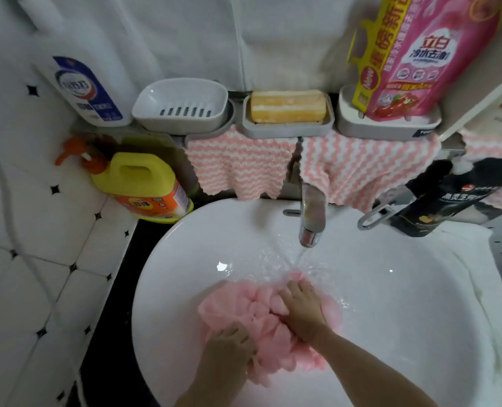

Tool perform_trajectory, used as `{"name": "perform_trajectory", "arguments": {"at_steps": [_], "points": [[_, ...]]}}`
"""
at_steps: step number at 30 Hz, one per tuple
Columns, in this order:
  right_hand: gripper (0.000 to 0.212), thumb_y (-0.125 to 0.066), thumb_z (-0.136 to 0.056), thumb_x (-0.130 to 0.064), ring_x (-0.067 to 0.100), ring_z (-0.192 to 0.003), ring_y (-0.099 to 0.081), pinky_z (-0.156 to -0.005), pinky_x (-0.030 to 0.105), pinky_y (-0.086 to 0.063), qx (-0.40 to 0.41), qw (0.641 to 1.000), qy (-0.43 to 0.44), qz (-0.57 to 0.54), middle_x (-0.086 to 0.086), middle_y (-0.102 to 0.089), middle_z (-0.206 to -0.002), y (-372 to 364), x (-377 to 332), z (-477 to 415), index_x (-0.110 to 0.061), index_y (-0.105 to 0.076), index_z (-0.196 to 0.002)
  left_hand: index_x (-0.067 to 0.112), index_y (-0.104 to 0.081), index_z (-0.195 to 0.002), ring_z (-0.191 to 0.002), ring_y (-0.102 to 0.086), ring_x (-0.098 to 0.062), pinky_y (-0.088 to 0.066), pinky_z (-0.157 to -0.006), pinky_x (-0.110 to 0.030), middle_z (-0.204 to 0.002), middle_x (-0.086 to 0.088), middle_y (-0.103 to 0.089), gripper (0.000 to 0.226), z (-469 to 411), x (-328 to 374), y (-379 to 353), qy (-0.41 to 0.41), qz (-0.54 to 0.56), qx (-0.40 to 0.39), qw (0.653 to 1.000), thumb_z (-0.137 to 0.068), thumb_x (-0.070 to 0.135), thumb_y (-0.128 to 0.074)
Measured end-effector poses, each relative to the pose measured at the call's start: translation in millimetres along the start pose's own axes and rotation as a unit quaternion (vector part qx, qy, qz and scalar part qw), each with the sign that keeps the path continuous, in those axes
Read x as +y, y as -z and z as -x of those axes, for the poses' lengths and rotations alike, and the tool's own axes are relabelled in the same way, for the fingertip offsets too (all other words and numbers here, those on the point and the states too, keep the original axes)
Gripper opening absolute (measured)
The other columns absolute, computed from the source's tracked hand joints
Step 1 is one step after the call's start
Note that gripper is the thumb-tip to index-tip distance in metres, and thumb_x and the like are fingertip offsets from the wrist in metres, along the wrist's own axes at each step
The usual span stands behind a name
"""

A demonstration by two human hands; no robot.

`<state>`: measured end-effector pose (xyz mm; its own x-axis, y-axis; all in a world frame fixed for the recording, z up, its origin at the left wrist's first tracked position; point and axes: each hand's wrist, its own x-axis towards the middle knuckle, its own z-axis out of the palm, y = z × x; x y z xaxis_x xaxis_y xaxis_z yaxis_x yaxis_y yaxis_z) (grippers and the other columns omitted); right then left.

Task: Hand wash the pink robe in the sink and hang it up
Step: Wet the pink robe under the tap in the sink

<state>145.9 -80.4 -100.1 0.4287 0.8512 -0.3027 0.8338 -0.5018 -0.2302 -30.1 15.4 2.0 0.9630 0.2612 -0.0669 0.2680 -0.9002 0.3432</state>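
The pink robe [238, 306] lies bunched and wet in the bottom of the white sink [390, 304]. Water runs from the chrome tap [313, 218] onto its far edge. My left hand [229, 348] grips the near left part of the cloth, fingers curled into it. My right hand [302, 309] lies on top of the bundle's middle, fingers curled into the folds under the stream.
Behind the sink a ledge holds an empty soap dish [182, 104], a yellow soap bar [288, 106] and a pink detergent bag [420, 54]. A yellow bottle [144, 186] stands at the left, a black pouch [443, 201] at the right. Pink-striped cloths [238, 165] hang below the ledge.
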Motion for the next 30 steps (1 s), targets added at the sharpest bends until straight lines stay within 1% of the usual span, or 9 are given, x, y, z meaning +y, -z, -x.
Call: {"name": "perform_trajectory", "arguments": {"at_steps": [4,7,11,15,19,21,25,28,30], "points": [[0.053,-0.039,-0.088,-0.055,0.030,-0.103,-0.060,-0.088,0.035,-0.047,0.055,0.993,-0.067,-0.084,0.005,-0.064,-0.109,34.6,-4.0,-17.5,-0.016,-0.064,-0.113,0.026,-0.060,-0.048,-0.056,-0.057,-0.005,-0.038,-0.046,-0.014,-0.056,0.014,-0.056,0.028,-17.6,-1.7,6.5,0.013,-0.006,0.023,1.000,-0.060,0.043,-0.041],[0.054,-0.050,-0.076,-0.054,0.034,-0.100,-0.058,-0.081,0.043,-0.051,0.151,0.981,-0.070,-0.099,0.008,-0.062,-0.114,28.8,9.7,5.5,-0.020,-0.057,-0.117,0.027,-0.060,-0.056,-0.067,-0.049,-0.005,-0.032,-0.055,-0.019,-0.060,0.014,-0.054,0.019,-19.9,-9.5,12.1,0.018,0.000,0.029,0.999,-0.057,0.035,-0.043],[0.085,-0.072,-0.051,-0.056,0.036,-0.127,-0.037,-0.094,0.059,-0.044,0.018,1.000,0.020,-0.007,0.009,-0.045,-0.142,-3.6,15.3,33.9,-0.026,-0.046,-0.126,0.025,-0.058,-0.052,-0.064,-0.050,-0.005,-0.031,-0.056,-0.020,-0.058,0.013,-0.053,0.018,-14.3,-9.2,9.8,0.000,0.003,0.033,0.999,-0.056,0.037,-0.045],[0.074,-0.074,-0.037,-0.065,0.035,-0.098,-0.063,-0.073,0.048,-0.056,-0.047,0.999,-0.007,-0.019,0.004,-0.063,-0.112,-10.9,18.8,16.1,-0.030,-0.062,-0.101,0.025,-0.061,-0.044,-0.052,-0.060,-0.005,-0.038,-0.042,-0.013,-0.053,0.014,-0.057,0.025,-23.2,10.3,9.4,-0.010,-0.008,0.013,1.000,-0.055,0.037,-0.041],[0.055,-0.035,-0.065,-0.063,0.023,-0.079,-0.069,-0.072,0.033,-0.055,-0.039,0.999,0.006,-0.027,-0.001,-0.069,-0.087,25.3,16.2,-27.5,-0.027,-0.070,-0.088,0.024,-0.061,-0.048,-0.063,-0.056,-0.006,-0.040,-0.042,-0.013,-0.057,0.012,-0.057,0.022,-31.8,8.2,6.6,-0.026,-0.022,0.034,0.999,-0.057,0.031,-0.042],[0.071,-0.021,-0.074,-0.067,0.026,-0.087,-0.066,-0.078,0.034,-0.051,0.014,0.993,-0.063,-0.097,0.003,-0.069,-0.092,38.7,13.7,-32.2,-0.020,-0.070,-0.096,0.024,-0.061,-0.052,-0.067,-0.049,-0.005,-0.039,-0.049,-0.019,-0.060,0.012,-0.056,0.021,-33.5,2.6,12.7,-0.017,-0.012,0.050,0.999,-0.058,0.033,-0.043],[0.058,-0.046,-0.079,-0.066,0.033,-0.089,-0.060,-0.073,0.040,-0.051,0.185,0.974,-0.055,-0.121,0.008,-0.066,-0.102,44.8,18.5,-1.2,-0.019,-0.063,-0.109,0.024,-0.056,-0.052,-0.069,-0.044,-0.002,-0.033,-0.058,-0.020,-0.060,0.015,-0.054,0.019,-33.9,4.3,33.6,0.039,-0.016,0.097,0.994,-0.056,0.031,-0.040],[0.074,-0.041,-0.073,-0.079,0.038,-0.116,-0.049,-0.097,0.055,-0.036,0.125,0.992,0.010,-0.035,0.014,-0.058,-0.129,19.1,19.2,21.5,-0.025,-0.049,-0.123,0.026,-0.059,-0.053,-0.071,-0.042,-0.001,-0.033,-0.060,-0.020,-0.060,0.016,-0.055,0.019,-25.9,2.7,24.0,0.045,-0.008,0.094,0.995,-0.057,0.032,-0.041],[0.082,-0.046,-0.061,-0.083,0.037,-0.116,-0.053,-0.097,0.053,-0.030,0.034,0.999,0.023,-0.004,0.010,-0.055,-0.132,-2.3,21.5,22.9,-0.026,-0.048,-0.120,0.026,-0.060,-0.051,-0.072,-0.041,-0.001,-0.035,-0.056,-0.017,-0.058,0.016,-0.056,0.021,-23.8,6.4,11.4,0.032,-0.005,0.076,0.997,-0.059,0.033,-0.042]]}}
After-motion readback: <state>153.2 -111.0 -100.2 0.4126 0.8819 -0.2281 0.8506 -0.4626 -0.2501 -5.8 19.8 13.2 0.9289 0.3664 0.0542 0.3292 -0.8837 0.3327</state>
